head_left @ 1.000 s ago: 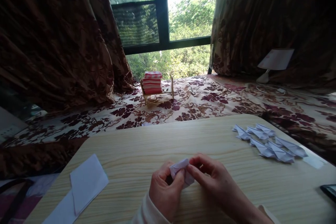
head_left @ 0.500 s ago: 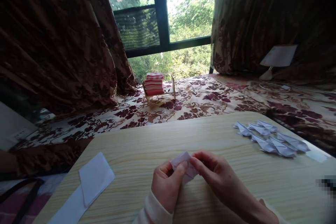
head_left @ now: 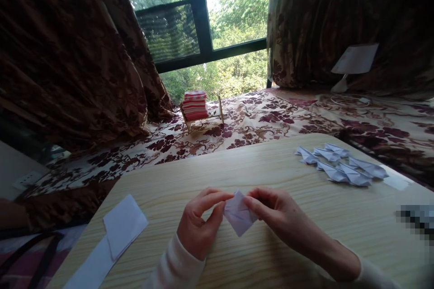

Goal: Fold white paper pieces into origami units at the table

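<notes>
A small creased piece of white folded paper point(head_left: 240, 219) is held above the front middle of the wooden table point(head_left: 190, 180), one corner pointing toward me. My right hand point(head_left: 278, 212) pinches its right edge between thumb and fingers. At the paper's left corner is my left hand point(head_left: 203, 221), its thumb and index fingertips close together on the edge. Several folded white paper pieces point(head_left: 354, 174) with pointed ends lie together at the table's far right. On the left side rests a stack of white paper sheets point(head_left: 125, 226), overlapping a white paper strip point(head_left: 90, 267).
Past the table, a floral cloth point(head_left: 251, 119) covers a ledge below the window. On it stand a small rack with folded red-and-white striped cloths point(head_left: 195, 106) and a white lamp point(head_left: 354, 59) with a cord. Dark curtains point(head_left: 77, 54) hang on both sides.
My left hand has shifted left, its thumb moving off the paper's face to the left corner. The paper now shows more of its surface, turned as a diamond. The camera view has shifted slightly.
</notes>
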`<state>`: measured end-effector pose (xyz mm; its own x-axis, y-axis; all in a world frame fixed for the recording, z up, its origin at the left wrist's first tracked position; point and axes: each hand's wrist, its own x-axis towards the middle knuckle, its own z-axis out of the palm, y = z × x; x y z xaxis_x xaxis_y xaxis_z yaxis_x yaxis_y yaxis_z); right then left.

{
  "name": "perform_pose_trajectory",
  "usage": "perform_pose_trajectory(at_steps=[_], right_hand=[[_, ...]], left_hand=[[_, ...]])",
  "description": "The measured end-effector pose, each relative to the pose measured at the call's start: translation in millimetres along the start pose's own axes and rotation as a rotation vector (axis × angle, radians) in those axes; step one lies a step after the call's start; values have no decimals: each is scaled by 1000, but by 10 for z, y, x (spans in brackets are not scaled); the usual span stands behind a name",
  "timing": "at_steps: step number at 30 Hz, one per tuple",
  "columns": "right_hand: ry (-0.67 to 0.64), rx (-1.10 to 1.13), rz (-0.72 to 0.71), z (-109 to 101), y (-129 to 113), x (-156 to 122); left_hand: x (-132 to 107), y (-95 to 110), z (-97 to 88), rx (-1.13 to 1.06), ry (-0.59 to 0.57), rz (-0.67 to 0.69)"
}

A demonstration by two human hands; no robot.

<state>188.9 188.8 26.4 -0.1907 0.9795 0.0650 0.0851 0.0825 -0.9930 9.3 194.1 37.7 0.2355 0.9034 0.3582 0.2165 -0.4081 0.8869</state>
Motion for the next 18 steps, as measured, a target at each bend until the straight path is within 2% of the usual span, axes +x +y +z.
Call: perform_pose_trajectory(at_steps=[3, 7, 13, 18], right_hand=[[-13, -3, 8, -1, -9, -7], [-27, -31, 9, 0, -22, -13], [-17, -34, 1, 23, -11, -19], [-14, -44, -16, 51, 17, -28]], left_hand=[[18, -5, -58, 62, -104, 100], [27, -34, -82, 71, -137, 127], [27, -44, -83, 45, -158, 91], [30, -7, -63, -1, -181, 4]])
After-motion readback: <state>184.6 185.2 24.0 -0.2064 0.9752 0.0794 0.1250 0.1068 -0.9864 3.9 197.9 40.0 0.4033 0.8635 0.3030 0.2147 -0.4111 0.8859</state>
